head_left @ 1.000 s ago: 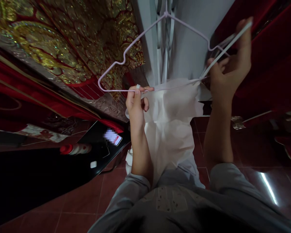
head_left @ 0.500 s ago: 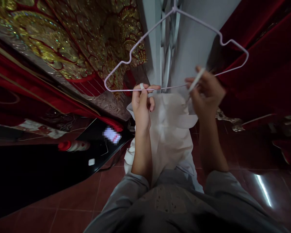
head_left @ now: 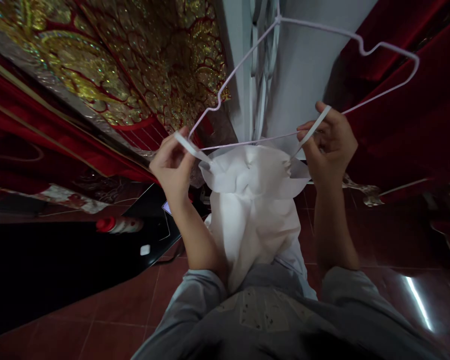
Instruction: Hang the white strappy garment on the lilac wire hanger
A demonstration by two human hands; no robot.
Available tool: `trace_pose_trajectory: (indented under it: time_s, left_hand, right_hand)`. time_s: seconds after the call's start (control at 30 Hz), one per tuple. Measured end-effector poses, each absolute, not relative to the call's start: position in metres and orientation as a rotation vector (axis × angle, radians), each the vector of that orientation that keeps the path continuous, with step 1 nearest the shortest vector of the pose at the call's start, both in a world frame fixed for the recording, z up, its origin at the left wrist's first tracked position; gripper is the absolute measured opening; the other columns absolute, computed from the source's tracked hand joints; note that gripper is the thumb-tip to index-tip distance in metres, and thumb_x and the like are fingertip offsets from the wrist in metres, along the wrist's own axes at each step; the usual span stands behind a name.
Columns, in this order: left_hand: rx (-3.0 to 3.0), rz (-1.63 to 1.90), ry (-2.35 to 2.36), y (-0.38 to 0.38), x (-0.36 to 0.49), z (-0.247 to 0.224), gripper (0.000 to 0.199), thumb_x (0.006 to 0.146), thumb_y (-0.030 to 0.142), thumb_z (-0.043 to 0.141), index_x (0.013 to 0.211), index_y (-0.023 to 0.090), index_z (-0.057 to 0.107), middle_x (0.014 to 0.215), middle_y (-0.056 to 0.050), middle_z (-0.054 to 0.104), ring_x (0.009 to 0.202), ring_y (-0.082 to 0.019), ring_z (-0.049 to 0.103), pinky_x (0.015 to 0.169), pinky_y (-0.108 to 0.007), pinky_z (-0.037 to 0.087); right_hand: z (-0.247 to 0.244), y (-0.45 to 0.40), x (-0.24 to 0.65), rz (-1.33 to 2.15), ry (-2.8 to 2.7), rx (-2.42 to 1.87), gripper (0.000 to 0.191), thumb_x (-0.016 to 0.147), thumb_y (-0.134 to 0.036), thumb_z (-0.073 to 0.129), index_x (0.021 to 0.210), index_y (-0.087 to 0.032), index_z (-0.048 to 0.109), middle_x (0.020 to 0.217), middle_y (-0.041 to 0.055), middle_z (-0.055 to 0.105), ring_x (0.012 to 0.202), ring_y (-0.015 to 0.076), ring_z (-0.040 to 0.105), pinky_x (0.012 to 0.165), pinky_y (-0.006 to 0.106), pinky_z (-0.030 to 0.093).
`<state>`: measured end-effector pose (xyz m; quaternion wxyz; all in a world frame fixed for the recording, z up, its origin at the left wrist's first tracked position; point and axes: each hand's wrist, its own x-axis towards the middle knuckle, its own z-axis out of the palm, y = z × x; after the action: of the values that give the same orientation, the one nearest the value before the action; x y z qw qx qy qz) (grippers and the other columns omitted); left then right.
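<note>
A pale pink wire hanger (head_left: pixel 249 48) hangs at the top centre, its bottom bar tilted. Below it a white garment (head_left: pixel 253 200) drapes down in front of my body, with a narrow white strap on each side. My left hand (head_left: pixel 174 167) pinches the left strap (head_left: pixel 192 148) near the hanger's left end. My right hand (head_left: pixel 330 145) is closed on the right strap (head_left: pixel 315 127), beside the right part of the bottom bar. The hanger's left tip is hidden behind my left hand.
A black table (head_left: pixel 78 270) on the left bears a red-capped bottle (head_left: pixel 119 225), a small white case (head_left: pixel 145 249) and a partly hidden phone (head_left: pixel 167 207). Gold sequined red cloth (head_left: pixel 153 55) hangs upper left, dark red cloth (head_left: pixel 401 120) on the right. The floor (head_left: pixel 120 300) is red tile.
My left hand has moved left from the bottom bar and now stretches the left strap outward. My right hand has shifted slightly right. The hanger has tilted and moved right.
</note>
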<state>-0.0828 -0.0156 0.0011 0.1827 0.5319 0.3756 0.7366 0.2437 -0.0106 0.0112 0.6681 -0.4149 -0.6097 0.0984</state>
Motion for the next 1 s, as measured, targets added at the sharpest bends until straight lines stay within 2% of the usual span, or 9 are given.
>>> trace_pose_trajectory:
  time_s: [0.1,0.17,0.33,0.43,0.6,0.67,0.8,0.87,1.0]
  left_hand:
    - [1.780,1.774,0.895,-0.005,-0.076,0.028,0.061,0.071,0.036,0.107,0.127,0.025,0.083,0.130,-0.007,0.080,0.123,-0.032,0.071,0.110,-0.046,0.055]
    - [1.888,1.682,0.907,0.003,-0.064,0.049,0.051,0.077,0.028,0.103,0.123,0.022,0.082,0.125,-0.008,0.079,0.120,-0.031,0.070,0.109,-0.045,0.053]
    - [1.841,1.667,1.050,0.017,-0.045,0.071,0.014,0.089,0.012,0.087,0.090,0.022,0.077,0.078,0.001,0.064,0.074,-0.018,0.058,0.074,-0.032,0.048]
    - [1.385,1.828,1.119,0.015,-0.044,0.052,0.022,0.097,0.011,0.075,0.076,0.020,0.073,0.067,0.002,0.060,0.063,-0.015,0.055,0.062,-0.027,0.043]
    - [0.585,1.906,0.845,-0.002,-0.018,0.011,0.033,0.110,0.041,0.057,0.085,0.021,0.068,0.085,-0.004,0.078,0.081,-0.016,0.075,0.079,-0.026,0.057]
    - [0.581,1.936,0.804,-0.004,-0.005,0.003,0.039,0.108,0.055,0.060,0.088,0.022,0.064,0.093,-0.005,0.081,0.086,-0.017,0.078,0.083,-0.026,0.057]
    - [0.744,2.047,0.825,0.002,-0.005,0.005,0.052,0.097,0.071,0.072,0.083,0.024,0.056,0.080,-0.003,0.076,0.073,-0.017,0.074,0.073,-0.027,0.057]
    - [0.780,2.088,0.849,0.006,-0.014,0.012,0.055,0.097,0.073,0.071,0.080,0.024,0.053,0.076,-0.003,0.073,0.070,-0.018,0.072,0.070,-0.028,0.057]
    - [0.744,2.117,0.922,0.010,-0.026,0.024,0.060,0.099,0.079,0.064,0.078,0.024,0.049,0.070,-0.002,0.066,0.065,-0.017,0.069,0.067,-0.028,0.057]
  right_hand:
    - [0.007,-0.017,0.238,0.260,-1.411,-0.947,0.055,0.091,-0.054,0.081,0.141,-0.033,0.069,0.109,0.0051,0.078,0.071,0.0127,0.064,0.047,0.024,0.035]
    - [0.005,-0.021,0.237,0.270,-1.428,-0.948,0.055,0.090,-0.050,0.081,0.141,-0.035,0.069,0.114,0.0043,0.078,0.066,0.0106,0.058,0.046,0.024,0.031]
    - [0.001,-0.025,0.238,0.316,-1.457,-0.912,0.055,0.091,-0.047,0.081,0.144,-0.042,0.067,0.118,0.0008,0.076,0.054,0.0047,0.040,0.042,0.021,0.025]
    - [-0.001,-0.027,0.236,0.335,-1.484,-0.930,0.056,0.093,-0.050,0.079,0.146,-0.041,0.064,0.123,0.0027,0.075,0.053,0.0045,0.040,0.040,0.021,0.026]
    - [-0.002,-0.026,0.225,0.332,-1.571,-0.926,0.055,0.096,-0.051,0.076,0.149,-0.043,0.061,0.130,0.0026,0.075,0.050,0.0035,0.036,0.043,0.024,0.032]
    - [-0.004,-0.020,0.229,0.292,-1.571,-0.905,0.058,0.095,-0.051,0.078,0.149,-0.042,0.061,0.133,0.0030,0.075,0.055,0.0055,0.045,0.048,0.025,0.041]
    - [-0.009,0.006,0.272,0.003,-1.183,-0.859,0.053,0.092,-0.048,0.080,0.141,-0.034,0.067,0.139,0.0084,0.070,0.084,0.0166,0.069,0.062,0.031,0.053]
    - [-0.006,0.021,0.300,-0.125,-1.043,-0.906,0.044,0.092,-0.047,0.079,0.132,-0.030,0.071,0.129,0.0097,0.071,0.092,0.0207,0.070,0.070,0.035,0.057]
    - [0.025,0.034,0.327,0.064,-1.289,-0.954,0.031,0.090,-0.039,0.085,0.120,-0.033,0.076,0.109,0.0065,0.073,0.099,0.0236,0.070,0.086,0.041,0.061]
